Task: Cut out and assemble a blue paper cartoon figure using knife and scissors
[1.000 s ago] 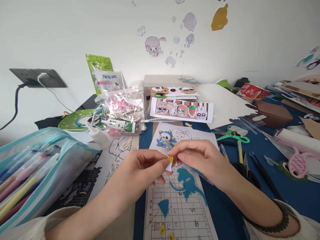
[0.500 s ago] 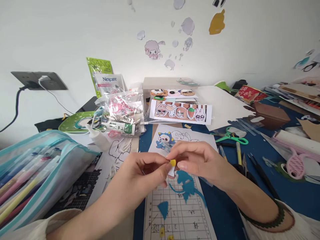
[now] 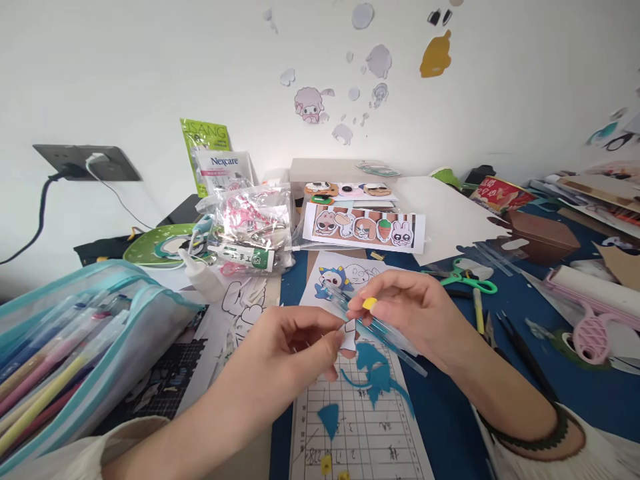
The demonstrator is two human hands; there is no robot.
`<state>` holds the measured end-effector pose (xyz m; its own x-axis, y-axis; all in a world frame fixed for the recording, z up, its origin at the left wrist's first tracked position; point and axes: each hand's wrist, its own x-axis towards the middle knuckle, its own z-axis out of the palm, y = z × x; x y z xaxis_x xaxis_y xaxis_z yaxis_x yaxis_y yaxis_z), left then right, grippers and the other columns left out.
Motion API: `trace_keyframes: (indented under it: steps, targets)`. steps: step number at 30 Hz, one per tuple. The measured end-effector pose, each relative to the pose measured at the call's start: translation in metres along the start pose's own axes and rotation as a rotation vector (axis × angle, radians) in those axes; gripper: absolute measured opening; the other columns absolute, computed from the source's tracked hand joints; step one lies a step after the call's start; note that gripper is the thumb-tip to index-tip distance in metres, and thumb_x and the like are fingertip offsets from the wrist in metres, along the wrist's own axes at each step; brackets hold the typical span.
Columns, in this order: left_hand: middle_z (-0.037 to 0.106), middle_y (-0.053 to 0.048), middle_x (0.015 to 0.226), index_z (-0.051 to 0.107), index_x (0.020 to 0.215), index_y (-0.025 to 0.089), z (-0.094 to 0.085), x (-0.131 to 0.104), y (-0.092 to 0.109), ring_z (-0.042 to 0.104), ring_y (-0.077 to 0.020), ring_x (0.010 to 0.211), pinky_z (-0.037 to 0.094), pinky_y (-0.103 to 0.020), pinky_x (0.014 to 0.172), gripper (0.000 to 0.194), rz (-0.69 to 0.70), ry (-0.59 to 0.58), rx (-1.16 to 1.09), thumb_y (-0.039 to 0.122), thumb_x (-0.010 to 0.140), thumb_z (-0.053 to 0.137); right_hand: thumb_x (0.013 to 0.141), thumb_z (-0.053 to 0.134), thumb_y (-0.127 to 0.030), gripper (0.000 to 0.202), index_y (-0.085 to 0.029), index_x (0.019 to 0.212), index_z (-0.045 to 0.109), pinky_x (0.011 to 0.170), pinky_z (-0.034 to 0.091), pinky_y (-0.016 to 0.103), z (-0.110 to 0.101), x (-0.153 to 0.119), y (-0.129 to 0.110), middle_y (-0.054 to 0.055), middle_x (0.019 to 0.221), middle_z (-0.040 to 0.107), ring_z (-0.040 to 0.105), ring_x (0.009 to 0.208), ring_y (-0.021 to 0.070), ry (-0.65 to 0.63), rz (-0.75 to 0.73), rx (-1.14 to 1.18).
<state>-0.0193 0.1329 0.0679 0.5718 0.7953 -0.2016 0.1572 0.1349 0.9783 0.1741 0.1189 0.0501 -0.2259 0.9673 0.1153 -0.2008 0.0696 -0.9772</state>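
Between its thumb and fingers my left hand (image 3: 300, 343) pinches a small white paper piece (image 3: 349, 335) with a dark outline drawn on it. A tiny yellow paper piece (image 3: 369, 303) is pinched in my right hand (image 3: 405, 303), up and to the right of the white one, the two pieces apart. Below the hands lies a gridded sheet (image 3: 370, 450) with handwriting. On it rest a blue cut-out shape (image 3: 374, 373), a blue triangular piece (image 3: 329, 421) and small yellow pieces (image 3: 327, 465). Clear-barrelled pens (image 3: 395, 345) lie partly under my right hand, by a printed cartoon sheet (image 3: 327, 263).
A pencil pouch (image 3: 150, 303) fills the left side, with a white glue bottle (image 3: 203, 277) beyond it. Green scissors (image 3: 463, 277), black tweezers (image 3: 525, 350) and a pink-handled roller (image 3: 593, 320) lie at right. Plastic bags (image 3: 255, 227) stand against the wall.
My right hand has moved up and right, taking the yellow piece off the white paper piece, which stays in my left hand. The pens beneath now show more. The view has shifted slightly.
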Motion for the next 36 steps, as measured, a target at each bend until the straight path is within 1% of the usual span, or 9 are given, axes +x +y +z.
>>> trace_keyframes:
  steps: [3,5,8,11,14,21,30,33,36]
  targets:
    - [0.057,0.005,0.054,0.065,0.064,0.019,-0.0002,0.0009,0.0025,0.05,-0.0089,0.05,0.037,-0.019,0.048,0.016,-0.018,0.002,0.013,0.03,0.076,0.062,0.079,0.071,-0.015,0.01,-0.025,0.079,0.075,0.069,0.056,0.029,0.0048,-0.0026,-0.0049,0.001,0.077,0.074,0.067,0.073,0.0155,0.087,-0.136,-0.195]
    - [0.058,0.005,0.055,0.065,0.065,0.019,-0.0006,0.0015,0.0037,0.052,-0.0097,0.051,0.038,-0.019,0.048,0.015,-0.03,-0.007,0.025,0.029,0.076,0.061,0.077,0.07,-0.012,0.016,-0.026,0.081,0.076,0.068,0.055,0.03,0.0083,-0.0041,-0.0067,0.002,0.078,0.073,0.066,0.073,0.0168,0.111,-0.226,-0.336]
    - [0.058,0.005,0.056,0.064,0.064,0.02,-0.0015,0.0018,0.0033,0.052,-0.0101,0.051,0.039,-0.02,0.049,0.014,-0.035,-0.019,0.04,0.028,0.075,0.06,0.079,0.068,-0.011,0.021,-0.028,0.087,0.078,0.065,0.054,0.03,0.011,-0.0046,-0.0068,0.003,0.081,0.072,0.065,0.075,0.0175,0.047,-0.334,-0.471]
    - [0.058,0.004,0.055,0.062,0.063,0.02,-0.0022,0.0013,0.0015,0.051,-0.0101,0.051,0.038,-0.02,0.05,0.016,-0.022,-0.024,0.061,0.028,0.077,0.058,0.081,0.068,-0.012,0.024,-0.03,0.091,0.079,0.062,0.053,0.029,0.0105,-0.0041,-0.0062,0.003,0.082,0.068,0.063,0.07,0.0154,-0.029,-0.361,-0.521]
    - [0.057,0.004,0.055,0.061,0.063,0.02,-0.0022,0.0007,0.0011,0.051,-0.0107,0.054,0.038,-0.02,0.051,0.019,-0.005,-0.03,0.105,0.031,0.078,0.057,0.081,0.069,-0.012,0.026,-0.033,0.092,0.079,0.058,0.05,0.027,0.0086,-0.0043,-0.0059,0.002,0.082,0.066,0.06,0.068,0.0138,-0.045,-0.313,-0.515]
    - [0.056,0.003,0.056,0.062,0.064,0.02,-0.0015,0.0004,0.0036,0.05,-0.0118,0.054,0.038,-0.022,0.051,0.022,0.009,-0.017,0.146,0.034,0.08,0.056,0.081,0.07,-0.014,0.026,-0.035,0.093,0.079,0.056,0.045,0.027,0.0061,-0.004,-0.0064,0.001,0.083,0.067,0.059,0.071,0.0149,-0.078,-0.195,-0.453]
    - [0.054,0.003,0.056,0.058,0.062,0.019,-0.0021,-0.0001,0.0047,0.045,-0.0114,0.055,0.035,-0.022,0.051,0.024,-0.004,-0.037,0.18,0.035,0.079,0.054,0.079,0.071,-0.011,0.027,-0.032,0.092,0.08,0.059,0.048,0.025,0.0081,-0.004,-0.0083,0.001,0.08,0.069,0.061,0.068,0.0133,-0.061,-0.145,-0.433]
    - [0.053,0.002,0.055,0.06,0.063,0.018,-0.0018,-0.0001,0.0039,0.043,-0.0117,0.054,0.034,-0.023,0.05,0.027,0.0,-0.034,0.17,0.04,0.079,0.054,0.077,0.073,-0.013,0.025,-0.031,0.093,0.08,0.066,0.053,0.024,0.0072,-0.0035,-0.0069,0.0,0.082,0.071,0.065,0.073,0.0133,-0.05,-0.071,-0.317]
    - [0.052,0.002,0.054,0.059,0.063,0.018,-0.0013,0.0005,0.0039,0.043,-0.0123,0.054,0.034,-0.024,0.05,0.03,-0.025,-0.031,0.155,0.044,0.078,0.054,0.076,0.074,-0.012,0.02,-0.028,0.085,0.08,0.067,0.055,0.021,0.0066,-0.0018,-0.0059,-0.001,0.079,0.072,0.067,0.072,0.0119,-0.037,0.017,-0.165]
